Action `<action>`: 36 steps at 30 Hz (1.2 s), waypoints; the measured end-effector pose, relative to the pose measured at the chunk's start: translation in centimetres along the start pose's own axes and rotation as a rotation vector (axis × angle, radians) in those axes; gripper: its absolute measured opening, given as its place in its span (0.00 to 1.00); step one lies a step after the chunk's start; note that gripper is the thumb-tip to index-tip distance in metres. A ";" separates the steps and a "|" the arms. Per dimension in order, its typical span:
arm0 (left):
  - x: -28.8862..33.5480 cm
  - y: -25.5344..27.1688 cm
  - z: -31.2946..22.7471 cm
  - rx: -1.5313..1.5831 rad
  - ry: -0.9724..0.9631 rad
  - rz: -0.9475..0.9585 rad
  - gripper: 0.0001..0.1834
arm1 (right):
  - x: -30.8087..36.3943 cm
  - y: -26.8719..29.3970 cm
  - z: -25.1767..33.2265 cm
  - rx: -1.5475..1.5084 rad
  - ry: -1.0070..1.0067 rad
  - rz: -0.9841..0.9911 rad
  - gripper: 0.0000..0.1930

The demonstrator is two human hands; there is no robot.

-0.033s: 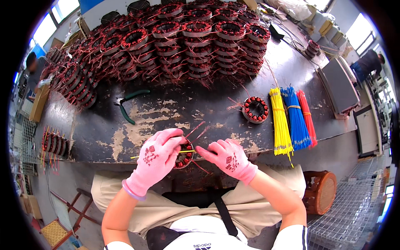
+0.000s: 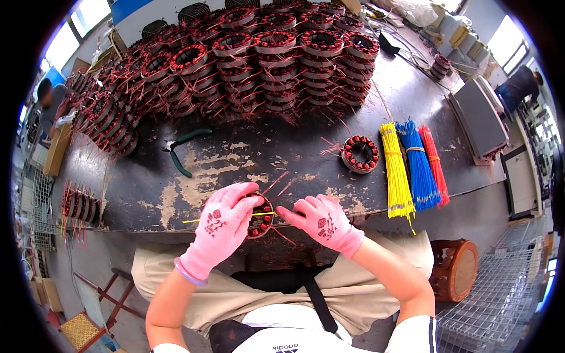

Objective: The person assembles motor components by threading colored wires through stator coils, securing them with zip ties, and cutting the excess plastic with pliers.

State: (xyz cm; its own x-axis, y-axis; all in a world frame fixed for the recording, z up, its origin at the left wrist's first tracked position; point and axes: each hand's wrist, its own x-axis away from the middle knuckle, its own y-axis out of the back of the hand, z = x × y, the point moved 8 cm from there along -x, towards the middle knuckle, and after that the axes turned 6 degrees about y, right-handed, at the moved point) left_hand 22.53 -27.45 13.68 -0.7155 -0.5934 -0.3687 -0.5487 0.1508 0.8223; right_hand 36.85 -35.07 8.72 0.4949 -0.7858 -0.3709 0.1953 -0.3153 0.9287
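My left hand (image 2: pixel 228 219), in a pink glove, is closed around a stator ring (image 2: pixel 268 225) with red windings at the table's front edge. A thin yellow wire (image 2: pixel 194 221) passes under that hand and across the ring. Loose reddish winding ends (image 2: pixel 275 183) stick out from the ring. My right hand (image 2: pixel 318 221), gloved alike, is at the ring's right side, its fingers curled and its forefinger reaching to the rim by the yellow wire's end. What its fingertips pinch, if anything, is too small to make out.
Stacked stators (image 2: pixel 273 70) fill the table's back. Green-handled cutters (image 2: pixel 185 150) lie left of centre. A single stator (image 2: pixel 360 154) stands right, beside bundles of yellow wires (image 2: pixel 396 170), blue wires (image 2: pixel 419 167) and red wires (image 2: pixel 434 167). More stators (image 2: pixel 80 206) sit at the left edge.
The view has shifted very slightly. Both hands, the stator and the yellow wire keep nearly the same places.
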 end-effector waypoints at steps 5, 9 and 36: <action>-0.4 -2.2 0.4 0.006 0.043 0.035 0.13 | 0.2 0.5 -0.7 -0.095 -0.076 -0.023 0.25; -1.6 -3.5 0.9 0.098 0.190 0.005 0.13 | 5.3 4.9 -3.2 -0.199 -0.417 -0.241 0.18; -1.5 -4.2 1.1 0.118 0.166 0.092 0.15 | 25.4 13.6 -15.7 0.285 -1.338 -0.064 0.10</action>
State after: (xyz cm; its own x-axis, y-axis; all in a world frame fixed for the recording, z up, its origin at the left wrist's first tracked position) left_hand 25.39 -26.29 10.32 -0.6892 -0.6935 -0.2099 -0.5383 0.2962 0.7890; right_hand 65.36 -51.01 12.00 -0.7285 -0.6238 -0.2830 -0.0732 -0.3399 0.9376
